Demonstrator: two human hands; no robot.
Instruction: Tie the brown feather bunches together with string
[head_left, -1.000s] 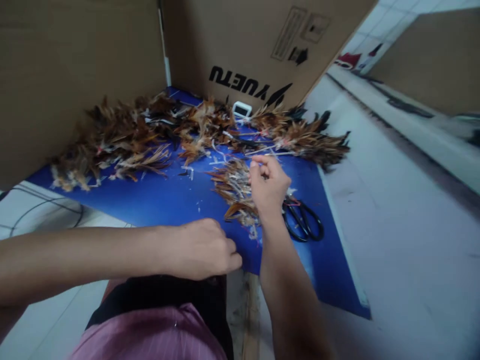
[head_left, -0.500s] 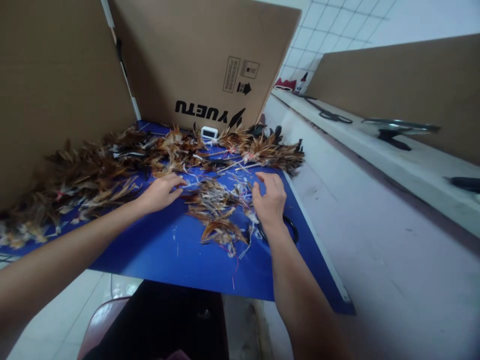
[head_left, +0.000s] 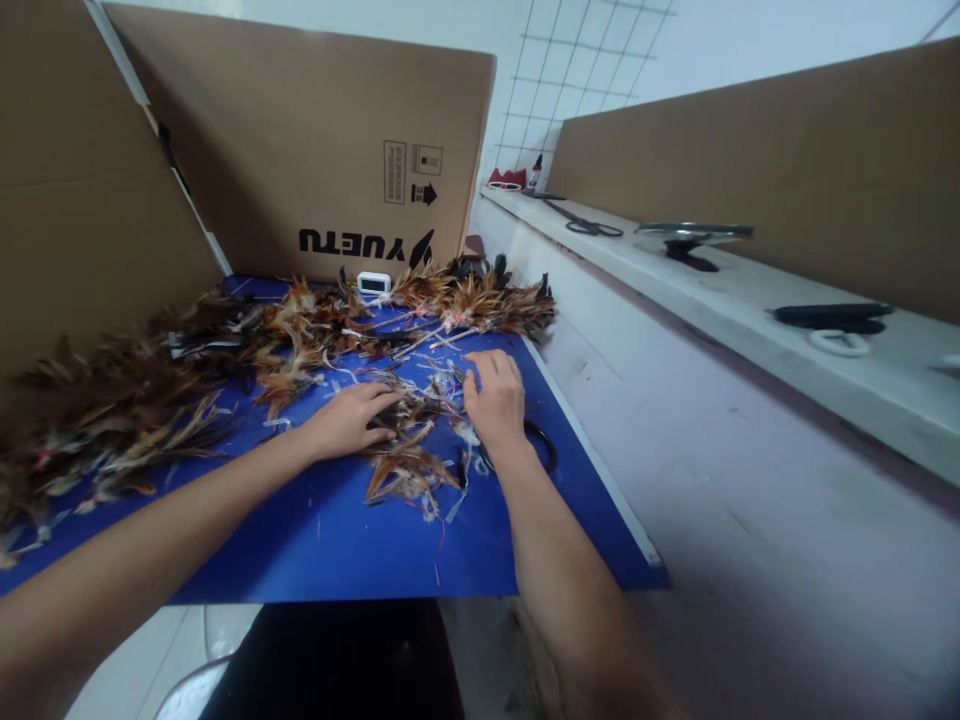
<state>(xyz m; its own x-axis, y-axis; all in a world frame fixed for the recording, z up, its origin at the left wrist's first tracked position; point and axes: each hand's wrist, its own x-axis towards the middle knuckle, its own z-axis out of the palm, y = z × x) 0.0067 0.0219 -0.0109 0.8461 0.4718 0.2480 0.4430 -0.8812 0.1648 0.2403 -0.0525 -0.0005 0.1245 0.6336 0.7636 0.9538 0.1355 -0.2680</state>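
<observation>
A small heap of brown feathers [head_left: 409, 475] with pale quill ends lies on the blue tabletop [head_left: 300, 545]. My left hand [head_left: 349, 420] reaches over the heap's left edge, thumb and fingers apart; whether the fingertips touch feathers I cannot make out. On the other side of the heap, my right hand [head_left: 495, 400] hovers or rests with curved fingers spread from the thumb, beside white scraps and strips [head_left: 442, 380]. Nothing shows in its grasp. Partly behind my right wrist is a black loop-shaped handle [head_left: 544, 448]. A pink thread [head_left: 439, 560] trails toward the front edge.
Larger feather bundles [head_left: 135, 420] line the left side, and more bundles [head_left: 480, 300] lie at the back. A small white digital display [head_left: 373, 283] stands before the cardboard panel [head_left: 300, 150]. On the right-hand ledge [head_left: 742, 285] are scissors [head_left: 592, 227] and a black-handled item [head_left: 832, 316].
The camera view has shifted, so the scene sits further left. My left hand has moved rightward onto the feather heap's edge. My right hand stays near the white scraps.
</observation>
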